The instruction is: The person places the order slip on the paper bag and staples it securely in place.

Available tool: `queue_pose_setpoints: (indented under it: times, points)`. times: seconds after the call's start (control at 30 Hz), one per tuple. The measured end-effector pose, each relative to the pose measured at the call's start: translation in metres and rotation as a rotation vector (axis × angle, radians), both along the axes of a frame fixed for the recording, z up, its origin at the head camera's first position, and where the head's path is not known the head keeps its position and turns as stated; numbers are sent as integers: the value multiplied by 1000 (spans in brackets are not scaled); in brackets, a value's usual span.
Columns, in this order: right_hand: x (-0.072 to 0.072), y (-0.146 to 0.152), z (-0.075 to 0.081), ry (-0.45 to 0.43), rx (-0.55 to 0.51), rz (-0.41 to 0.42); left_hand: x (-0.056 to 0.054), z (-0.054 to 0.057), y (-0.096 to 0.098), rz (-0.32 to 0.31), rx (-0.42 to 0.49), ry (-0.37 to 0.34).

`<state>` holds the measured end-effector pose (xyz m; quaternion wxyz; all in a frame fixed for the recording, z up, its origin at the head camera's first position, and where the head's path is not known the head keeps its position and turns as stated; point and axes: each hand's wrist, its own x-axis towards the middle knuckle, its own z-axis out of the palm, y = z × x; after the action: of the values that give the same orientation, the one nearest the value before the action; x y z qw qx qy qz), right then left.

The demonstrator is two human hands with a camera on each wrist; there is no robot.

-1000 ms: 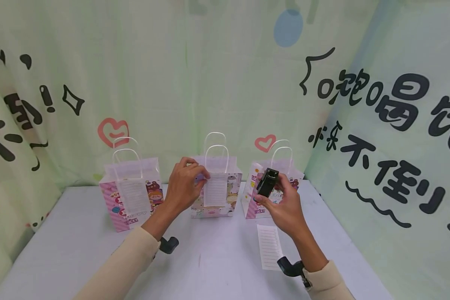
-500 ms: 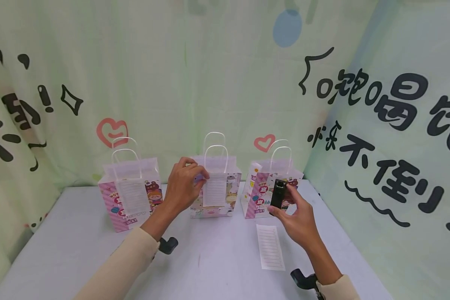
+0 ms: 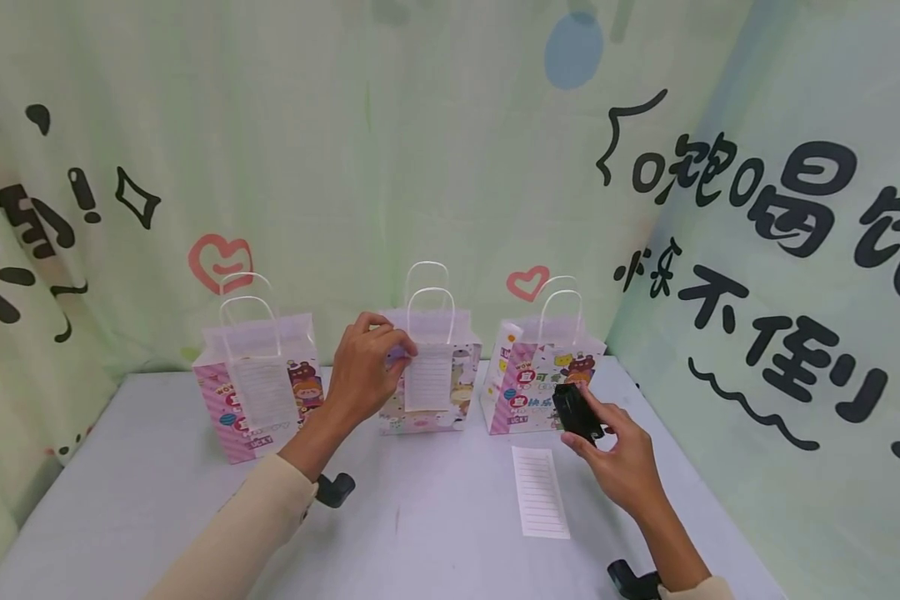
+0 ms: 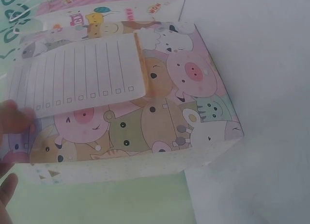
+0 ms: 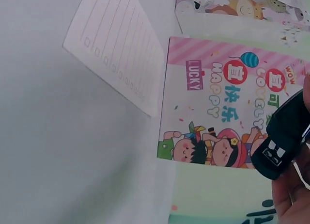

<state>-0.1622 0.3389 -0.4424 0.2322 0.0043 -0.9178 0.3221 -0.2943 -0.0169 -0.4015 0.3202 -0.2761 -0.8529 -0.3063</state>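
Observation:
My left hand [image 3: 367, 362] pinches the upper left corner of a lined paper slip [image 3: 427, 383] at the front of the middle gift bag [image 3: 463, 387]. Cartoon animals cover that bag [image 4: 193, 73] in the left wrist view, where the slip [image 4: 82, 73] lies against it and its far end stands slightly off. In my right hand [image 3: 626, 462] a small black stapler [image 3: 576, 412] is held between thumb and fingers, in front of the right gift bag [image 3: 532, 375]. The right wrist view shows the stapler [image 5: 276, 141] partly covering this bag's printed front.
At the left stands another gift bag [image 3: 221, 408] with a lined slip [image 3: 262, 392] on its front. A loose lined slip [image 3: 540, 492] lies on the white table [image 3: 420, 542] before the right bag. White handles rise from all three bags. A printed curtain [image 3: 330, 167] hangs behind.
My right hand has moved right and down, away from the middle bag, and the stapler has turned in its fingers. The left hand stays on the slip.

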Motion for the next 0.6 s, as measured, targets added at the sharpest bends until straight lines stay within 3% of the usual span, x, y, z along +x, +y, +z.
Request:
queue_pose_setpoints:
  times: [0.2, 0.6]
  points:
    - [3, 12, -5, -66, 56, -33, 1, 1, -1, -2, -1, -5]
    - [12, 36, -20, -415, 182, -115, 1, -2, 0, -9, 16, -7]
